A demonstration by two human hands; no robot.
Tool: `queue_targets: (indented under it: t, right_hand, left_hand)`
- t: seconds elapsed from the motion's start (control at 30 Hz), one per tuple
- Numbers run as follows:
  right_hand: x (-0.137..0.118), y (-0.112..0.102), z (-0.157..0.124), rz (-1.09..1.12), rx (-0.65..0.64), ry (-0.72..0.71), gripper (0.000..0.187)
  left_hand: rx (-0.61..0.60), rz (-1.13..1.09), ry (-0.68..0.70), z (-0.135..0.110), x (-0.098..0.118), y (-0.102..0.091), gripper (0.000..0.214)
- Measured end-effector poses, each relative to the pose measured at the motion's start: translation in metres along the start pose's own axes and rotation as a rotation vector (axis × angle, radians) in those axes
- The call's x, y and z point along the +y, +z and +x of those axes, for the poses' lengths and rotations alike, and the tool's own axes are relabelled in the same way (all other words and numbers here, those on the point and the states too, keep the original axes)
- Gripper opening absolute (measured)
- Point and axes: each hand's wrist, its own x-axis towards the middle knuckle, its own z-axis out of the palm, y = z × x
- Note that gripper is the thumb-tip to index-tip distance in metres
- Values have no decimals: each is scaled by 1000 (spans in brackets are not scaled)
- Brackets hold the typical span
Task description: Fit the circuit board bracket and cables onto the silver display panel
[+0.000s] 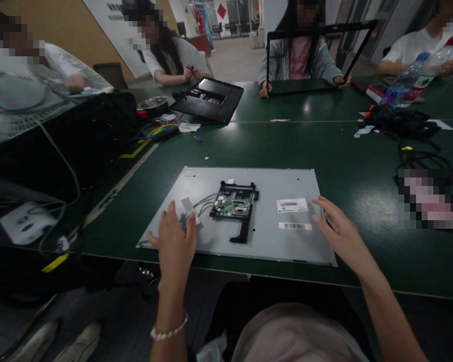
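Note:
A flat grey display panel (275, 181) lies back side up on the green table in front of me. On its middle sits a black plastic bracket (244, 229) carrying a green circuit board (232, 206). Grey cables (206, 201) run left from the board to a small silvery strip (189, 207). My left hand (173, 231) is over the panel's left part, fingers apart, close to that strip; I cannot tell whether it touches. At the panel's right edge is my right hand (340, 231), fingers stretched out, holding nothing. White labels (292, 205) lie just left of it.
Across the green table (287, 143), a person holds up a black frame (270, 65). A black back cover (211, 100) lies near the far left. Bottles (407, 80), a black bundle (400, 120) and a phone-like object (432, 198) are at right. A black case (98, 125) stands left.

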Motion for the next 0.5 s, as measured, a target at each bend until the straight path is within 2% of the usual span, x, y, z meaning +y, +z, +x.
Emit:
queue_targets:
  t: [0.1,0.17,0.33,0.5]
  right_hand:
    - [-6,5,0,13,-19,-3,44]
    - [-9,7,1,15,-36,-10,44]
    - [-19,11,3,-28,-78,-25,43]
    - [-29,16,2,-46,-113,-42,42]
  left_hand:
    - [126,-49,78,-11,7,-3,47]
    - [160,-80,140,-20,10,-4,37]
    - [130,-69,235,-37,17,-2,28]
    - [88,3,222,-41,16,3,30]
